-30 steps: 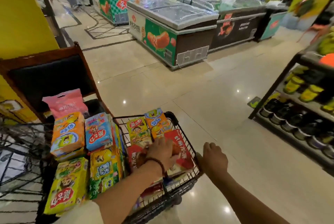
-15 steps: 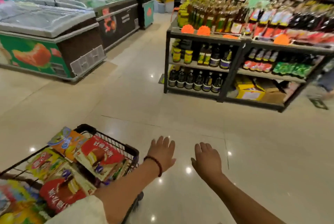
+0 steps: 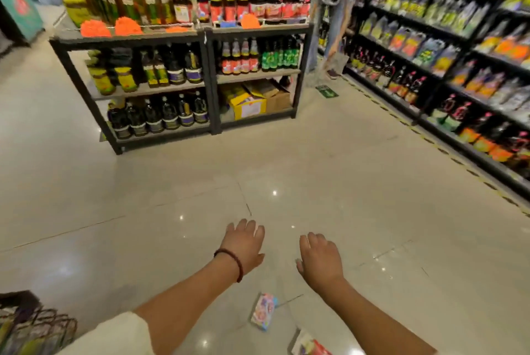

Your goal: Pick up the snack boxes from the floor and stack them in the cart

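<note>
Near left, cart (image 3: 37,323) w/ packs. 2 boxes on floor (image 3: 172,182) near: box (image 3: 263,311) between the arms, 2nd box (image 3: 308,344) at the edge. Prob. light, stiff card; grip long sides. Left hand (image 3: 245,242) & right hand (image 3: 319,258) hover, fingers spread, holding nothing. Far: shelves.

A dark red beaded bracelet (image 3: 233,263) circles the left wrist, and a cream short sleeve (image 3: 114,336) covers that upper arm.
</note>
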`<state>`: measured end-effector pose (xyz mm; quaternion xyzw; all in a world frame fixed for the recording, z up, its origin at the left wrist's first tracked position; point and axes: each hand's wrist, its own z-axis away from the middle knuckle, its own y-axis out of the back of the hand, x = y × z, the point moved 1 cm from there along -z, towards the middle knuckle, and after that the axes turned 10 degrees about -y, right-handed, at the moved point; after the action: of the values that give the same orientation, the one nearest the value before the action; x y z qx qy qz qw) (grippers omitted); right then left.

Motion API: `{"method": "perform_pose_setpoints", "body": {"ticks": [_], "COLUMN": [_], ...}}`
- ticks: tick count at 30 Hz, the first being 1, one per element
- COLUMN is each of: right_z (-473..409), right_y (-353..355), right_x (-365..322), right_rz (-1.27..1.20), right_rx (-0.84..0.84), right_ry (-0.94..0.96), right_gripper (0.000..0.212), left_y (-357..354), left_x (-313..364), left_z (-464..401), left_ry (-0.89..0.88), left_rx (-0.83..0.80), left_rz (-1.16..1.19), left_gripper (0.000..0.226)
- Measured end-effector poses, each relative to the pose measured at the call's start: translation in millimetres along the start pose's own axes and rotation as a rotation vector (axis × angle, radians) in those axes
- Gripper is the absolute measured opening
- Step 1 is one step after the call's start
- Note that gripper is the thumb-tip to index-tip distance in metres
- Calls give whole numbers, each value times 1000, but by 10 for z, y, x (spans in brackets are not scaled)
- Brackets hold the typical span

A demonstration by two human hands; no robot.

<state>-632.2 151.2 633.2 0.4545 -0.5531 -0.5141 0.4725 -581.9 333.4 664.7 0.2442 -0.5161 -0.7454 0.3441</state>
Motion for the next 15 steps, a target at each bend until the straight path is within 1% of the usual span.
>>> {"method": "perform_pose_setpoints", "body": {"ticks": [4,8,11,15], "right_z": [164,387,562,701], "right_y": [-182,-498,-799,-1231], "right_x": [627,1070,1264,1307], "right_rz": [-5,-72,-116,-156], "right_rx": [-34,-88,-171,-307], "right_ry": [-89,-175,-229,-272], "right_gripper": [51,54,56,61], "left_y": [-49,-333,-644,-1129], "left_x": [566,993,1161,1159], "left_z": [-408,-698,-805,-917], "left_ry": [-89,-144,-149,-129], "left_rx": [-46,-136,-214,-286], "left_rz": [-3,2,49,91], "left_gripper": [63,63,62,64]}}
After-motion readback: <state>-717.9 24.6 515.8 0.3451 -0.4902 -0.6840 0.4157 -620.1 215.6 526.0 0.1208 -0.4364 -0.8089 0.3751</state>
